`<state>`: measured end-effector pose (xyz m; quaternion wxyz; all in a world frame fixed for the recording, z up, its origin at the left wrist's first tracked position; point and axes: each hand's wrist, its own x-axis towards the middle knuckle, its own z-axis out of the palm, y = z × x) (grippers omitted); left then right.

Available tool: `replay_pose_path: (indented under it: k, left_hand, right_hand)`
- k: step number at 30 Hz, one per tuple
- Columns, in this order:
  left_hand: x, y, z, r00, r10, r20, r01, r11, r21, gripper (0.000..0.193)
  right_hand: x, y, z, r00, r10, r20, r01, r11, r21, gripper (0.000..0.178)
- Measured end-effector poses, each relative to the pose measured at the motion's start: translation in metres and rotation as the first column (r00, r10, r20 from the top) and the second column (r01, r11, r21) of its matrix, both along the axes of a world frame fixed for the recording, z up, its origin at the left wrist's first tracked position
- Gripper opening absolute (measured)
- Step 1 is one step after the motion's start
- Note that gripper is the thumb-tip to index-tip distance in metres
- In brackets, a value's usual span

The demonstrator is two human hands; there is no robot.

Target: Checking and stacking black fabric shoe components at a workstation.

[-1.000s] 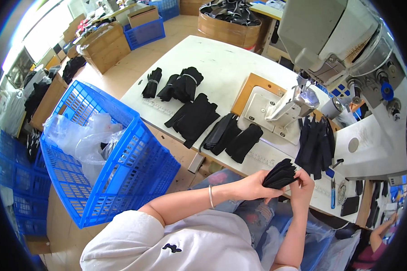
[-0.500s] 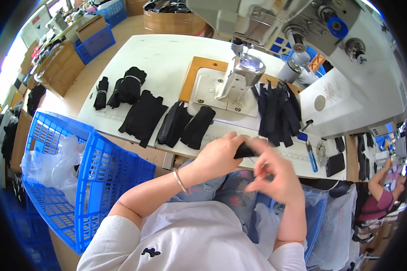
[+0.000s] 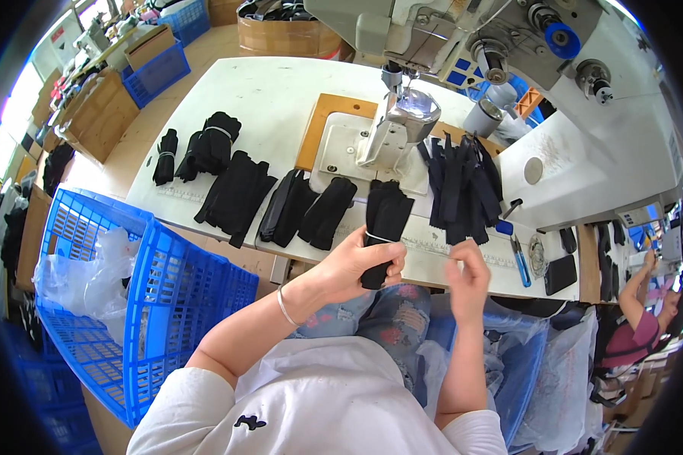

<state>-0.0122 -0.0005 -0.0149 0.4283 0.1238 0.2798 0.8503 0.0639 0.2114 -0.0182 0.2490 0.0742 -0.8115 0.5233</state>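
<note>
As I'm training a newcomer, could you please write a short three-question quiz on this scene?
1. Which of the person's hands holds a black bundle?
2. True or false: the blue basket beside the table has plastic in it.
3. What runs across the held bundle: A, a pale band; B, red tape; C, a metal clip?

Key: 1. The left hand. 2. True. 3. A.

A blue openwork plastic basket [image 3: 140, 326] stands left of the white-topped table [image 3: 273, 91], a crumpled translucent plastic bag [image 3: 91, 264] inside it. Farther back, a brown cardboard box [image 3: 100, 112] sits just beside a blue plastic crate [image 3: 158, 80]. A slim blue-handled tool [image 3: 522, 267] lies near a flat black rectangular object [image 3: 561, 274] (its kind is unclear).
</note>
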Motion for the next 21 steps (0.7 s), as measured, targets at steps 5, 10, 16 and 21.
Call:
replay_pose_path:
  k: [5, 10, 16, 21]
  left_hand:
    - [0.008, 0.001, 0.009, 0.977, 0.107, -0.183, -0.121, 0.99, -0.068, 0.022]
    - [-0.009, -0.014, 0.015, 0.428, -0.139, -0.893, -0.452, 0.823, -0.345, 0.04]
    - [-0.002, -0.013, 0.016, -0.398, -0.495, -0.772, -0.823, 0.565, 0.061, 0.036]
    - [-0.01, -0.022, 0.028, 0.372, -0.161, -0.914, -0.745, 0.535, -0.398, 0.03]
  right_hand:
    - [0.001, 0.008, -0.004, 0.807, 0.442, -0.392, -0.306, -0.255, -0.917, 0.049]
    - [-0.007, -0.005, 0.032, 0.68, 0.709, 0.189, -0.245, 0.462, -0.852, 0.113]
    - [0.015, -0.04, 0.084, 0.725, 0.359, 0.587, -0.338, 0.929, -0.15, 0.08]
    - [0.024, -0.072, 0.092, 0.974, 0.11, 0.199, -0.182, 0.902, 0.391, 0.047]
